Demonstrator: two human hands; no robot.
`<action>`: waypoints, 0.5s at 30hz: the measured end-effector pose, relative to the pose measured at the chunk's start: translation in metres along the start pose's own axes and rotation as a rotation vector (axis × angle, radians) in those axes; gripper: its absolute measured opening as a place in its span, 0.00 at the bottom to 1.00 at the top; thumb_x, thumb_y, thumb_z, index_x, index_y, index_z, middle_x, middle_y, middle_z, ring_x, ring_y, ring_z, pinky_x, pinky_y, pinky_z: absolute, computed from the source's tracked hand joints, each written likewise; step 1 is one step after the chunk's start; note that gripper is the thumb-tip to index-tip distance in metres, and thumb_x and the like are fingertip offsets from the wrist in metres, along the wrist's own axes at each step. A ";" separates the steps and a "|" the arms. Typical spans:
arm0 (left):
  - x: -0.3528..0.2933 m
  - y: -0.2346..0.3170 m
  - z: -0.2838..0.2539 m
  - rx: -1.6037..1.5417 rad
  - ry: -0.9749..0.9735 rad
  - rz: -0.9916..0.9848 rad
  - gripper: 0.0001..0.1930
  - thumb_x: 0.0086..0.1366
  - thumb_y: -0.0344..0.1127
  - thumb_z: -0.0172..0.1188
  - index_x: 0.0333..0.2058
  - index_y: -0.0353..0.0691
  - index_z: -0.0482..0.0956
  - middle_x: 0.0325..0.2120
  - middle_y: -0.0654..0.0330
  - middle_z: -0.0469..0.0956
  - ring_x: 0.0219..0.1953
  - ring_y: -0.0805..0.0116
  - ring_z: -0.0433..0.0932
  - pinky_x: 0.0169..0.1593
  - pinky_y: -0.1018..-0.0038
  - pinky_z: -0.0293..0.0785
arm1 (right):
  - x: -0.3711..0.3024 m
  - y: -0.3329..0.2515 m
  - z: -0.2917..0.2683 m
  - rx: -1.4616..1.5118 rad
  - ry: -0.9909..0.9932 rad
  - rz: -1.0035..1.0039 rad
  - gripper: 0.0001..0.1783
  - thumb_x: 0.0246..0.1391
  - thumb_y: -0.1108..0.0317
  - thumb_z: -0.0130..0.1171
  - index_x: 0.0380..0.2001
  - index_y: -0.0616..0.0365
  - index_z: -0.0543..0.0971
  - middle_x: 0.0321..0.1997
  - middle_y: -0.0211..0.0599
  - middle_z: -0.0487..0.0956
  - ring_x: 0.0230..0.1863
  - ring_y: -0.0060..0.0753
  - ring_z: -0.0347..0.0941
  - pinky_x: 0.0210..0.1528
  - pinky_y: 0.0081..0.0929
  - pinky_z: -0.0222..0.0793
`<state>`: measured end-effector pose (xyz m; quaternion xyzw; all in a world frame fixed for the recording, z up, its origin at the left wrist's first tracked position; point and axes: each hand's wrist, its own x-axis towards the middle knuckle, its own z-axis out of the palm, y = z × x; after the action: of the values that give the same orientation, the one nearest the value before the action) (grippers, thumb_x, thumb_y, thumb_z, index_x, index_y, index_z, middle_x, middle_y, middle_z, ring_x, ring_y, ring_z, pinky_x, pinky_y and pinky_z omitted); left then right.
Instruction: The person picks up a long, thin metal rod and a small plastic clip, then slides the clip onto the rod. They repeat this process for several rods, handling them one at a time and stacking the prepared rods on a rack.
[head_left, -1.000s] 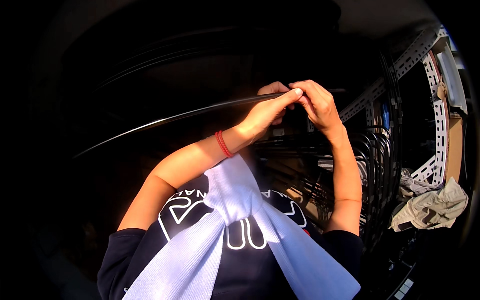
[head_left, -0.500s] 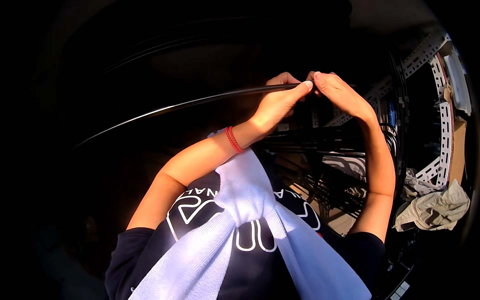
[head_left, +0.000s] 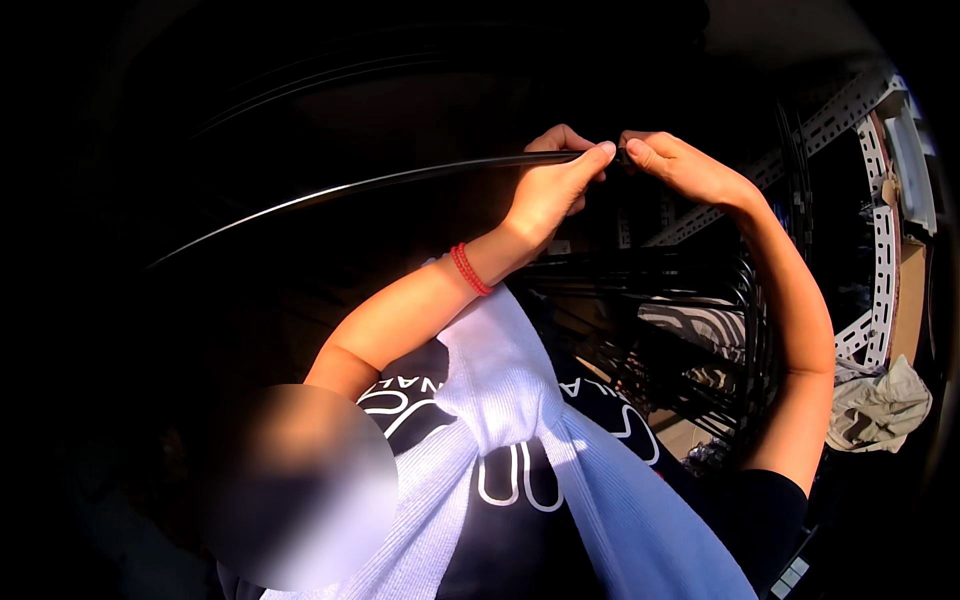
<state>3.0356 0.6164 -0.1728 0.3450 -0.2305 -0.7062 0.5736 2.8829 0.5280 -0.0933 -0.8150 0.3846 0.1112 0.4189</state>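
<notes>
A long, thin, glossy black strip [head_left: 400, 174] curves out to the left into the dark. Its right end is pinched between the thumb and fingers of my left hand [head_left: 553, 190], which has a red beaded bracelet [head_left: 468, 270] at the wrist. Close beside that end, my right hand [head_left: 690, 170] is closed, thumb against fingers. Something small and dark shows at its fingertips, but I cannot tell whether it is the strip's tip or a separate piece.
Below my hands lie several dark rods [head_left: 640, 270], with a patterned cloth [head_left: 700, 325] near them. At right stand a white slotted metal frame [head_left: 882, 260], brown cardboard [head_left: 910, 300] and a crumpled beige cloth [head_left: 880, 410]. A knotted lilac knit [head_left: 500, 400] hangs over my shirt.
Both hands have risen slightly, and the strip with them. My right hand has drawn a little away from the left, its elbow swinging outward to the right.
</notes>
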 end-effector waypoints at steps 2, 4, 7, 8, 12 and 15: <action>0.003 -0.005 0.001 0.021 -0.018 0.062 0.11 0.56 0.38 0.60 0.24 0.41 0.68 0.17 0.67 0.70 0.11 0.87 0.57 0.14 0.89 0.48 | 0.000 -0.003 0.002 -0.045 0.036 0.043 0.24 0.60 0.54 0.35 0.25 0.65 0.69 0.20 0.35 0.67 0.24 0.30 0.61 0.31 0.28 0.60; 0.004 -0.007 -0.005 0.033 -0.049 0.082 0.11 0.56 0.38 0.60 0.24 0.41 0.67 0.17 0.67 0.69 0.12 0.87 0.58 0.14 0.89 0.50 | -0.001 -0.007 0.007 -0.052 0.079 0.064 0.23 0.59 0.55 0.36 0.24 0.65 0.68 0.20 0.37 0.67 0.24 0.30 0.61 0.30 0.29 0.60; 0.006 -0.011 -0.001 0.095 -0.074 0.186 0.15 0.54 0.42 0.62 0.25 0.41 0.66 0.15 0.68 0.68 0.14 0.87 0.59 0.15 0.89 0.52 | -0.011 -0.026 0.017 -0.177 0.271 0.092 0.19 0.58 0.60 0.38 0.25 0.68 0.67 0.21 0.45 0.68 0.26 0.39 0.64 0.33 0.32 0.60; 0.008 -0.015 -0.003 0.129 -0.076 0.215 0.16 0.54 0.43 0.62 0.25 0.41 0.65 0.15 0.69 0.67 0.14 0.88 0.59 0.14 0.89 0.52 | -0.011 -0.028 0.020 -0.200 0.259 0.111 0.19 0.58 0.60 0.38 0.26 0.68 0.67 0.22 0.47 0.69 0.27 0.42 0.65 0.33 0.33 0.61; 0.007 -0.012 0.000 0.175 -0.002 0.227 0.20 0.49 0.45 0.66 0.22 0.40 0.64 0.12 0.69 0.65 0.12 0.87 0.59 0.14 0.88 0.55 | -0.010 -0.020 0.023 -0.263 0.270 0.124 0.19 0.58 0.60 0.37 0.28 0.68 0.68 0.27 0.51 0.71 0.32 0.47 0.67 0.36 0.35 0.62; 0.007 -0.013 0.000 0.189 0.055 0.266 0.21 0.47 0.45 0.68 0.20 0.41 0.64 0.12 0.69 0.66 0.13 0.86 0.61 0.14 0.88 0.56 | -0.008 -0.020 0.022 -0.282 0.251 0.150 0.19 0.59 0.60 0.37 0.29 0.67 0.68 0.29 0.52 0.71 0.34 0.49 0.67 0.38 0.35 0.62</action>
<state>3.0263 0.6121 -0.1833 0.3830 -0.3239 -0.5895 0.6332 2.8949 0.5559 -0.0911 -0.8422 0.4739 0.0924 0.2400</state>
